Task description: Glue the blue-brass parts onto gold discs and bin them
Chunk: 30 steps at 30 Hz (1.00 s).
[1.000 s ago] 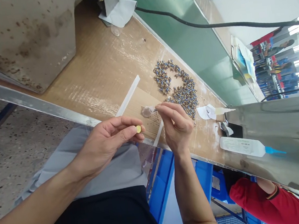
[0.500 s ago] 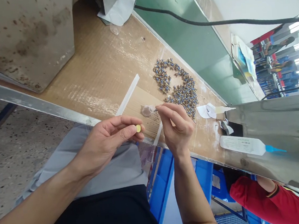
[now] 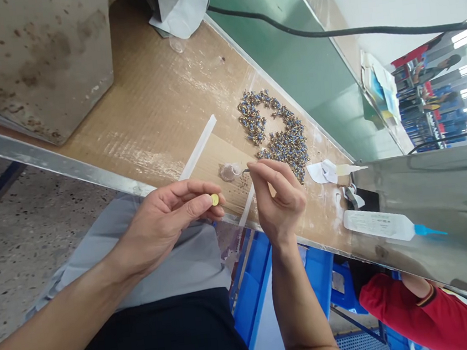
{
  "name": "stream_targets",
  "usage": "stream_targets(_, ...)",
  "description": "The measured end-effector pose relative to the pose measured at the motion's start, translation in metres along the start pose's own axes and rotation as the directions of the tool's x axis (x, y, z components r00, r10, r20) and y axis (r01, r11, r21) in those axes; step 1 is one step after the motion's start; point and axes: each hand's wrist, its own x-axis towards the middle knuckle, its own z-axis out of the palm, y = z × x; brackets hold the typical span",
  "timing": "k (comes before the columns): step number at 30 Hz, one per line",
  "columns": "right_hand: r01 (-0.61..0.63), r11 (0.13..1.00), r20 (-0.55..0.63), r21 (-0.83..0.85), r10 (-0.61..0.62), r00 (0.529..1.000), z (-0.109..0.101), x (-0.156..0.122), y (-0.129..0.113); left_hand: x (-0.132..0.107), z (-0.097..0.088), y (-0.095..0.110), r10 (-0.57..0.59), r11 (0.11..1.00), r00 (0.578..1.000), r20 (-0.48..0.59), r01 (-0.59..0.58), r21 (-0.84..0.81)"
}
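My left hand (image 3: 167,218) is closed in a pinch on a small round yellow-gold piece (image 3: 215,200), held just above the near edge of the bench. My right hand (image 3: 279,195) pinches a thin metal tool (image 3: 244,170) whose tip points at a small clear round cap (image 3: 229,171) lying on the cardboard-covered bench (image 3: 159,105). Just beyond my right hand lies a heap of several small blue-and-brass parts (image 3: 279,134).
A white strip (image 3: 198,148) lies on the cardboard left of the cap. Right of my hand are a small glue tube (image 3: 344,170) and a larger white bottle with a blue nozzle (image 3: 385,227). A stained metal housing (image 3: 33,57) stands at the back left. Another person's red sleeve (image 3: 423,311) shows at lower right.
My right hand has shifted slightly, with the tool tip drawn a little away from the clear cap. My left hand keeps the yellow piece in the same place.
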Motion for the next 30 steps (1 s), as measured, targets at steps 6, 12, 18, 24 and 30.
stream_targets(6, 0.034, 0.997, -0.043, -0.072, -0.037, 0.998, 0.003, -0.001, 0.001, 0.001, 0.001, 0.0, -0.002, 1.0, 1.0, -0.003, 0.002, 0.006)
stream_targets(12, 0.016, 0.995, -0.046, -0.1, -0.021, 0.999, 0.005, -0.003, 0.003, 0.0, 0.0, 0.0, 0.001, 1.0, 1.0, -0.007, -0.001, 0.009)
stream_targets(18, -0.037, 0.997, -0.095, -0.074, 0.03, 0.995, 0.006, -0.005, 0.001, -0.001, 0.001, 0.001, -0.01, 1.0, 1.0, -0.014, 0.01, 0.006)
stream_targets(24, -0.061, 0.997, -0.106, -0.047, 0.056, 0.993, 0.011, -0.01, 0.001, 0.0, 0.002, 0.001, -0.009, 1.0, 1.0, -0.018, 0.009, -0.005)
stream_targets(30, -0.098, 0.994, -0.181, -0.041, 0.089, 0.98, 0.003, -0.014, 0.0, -0.003, 0.004, 0.004, -0.052, 0.998, 0.998, -0.033, 0.052, -0.019)
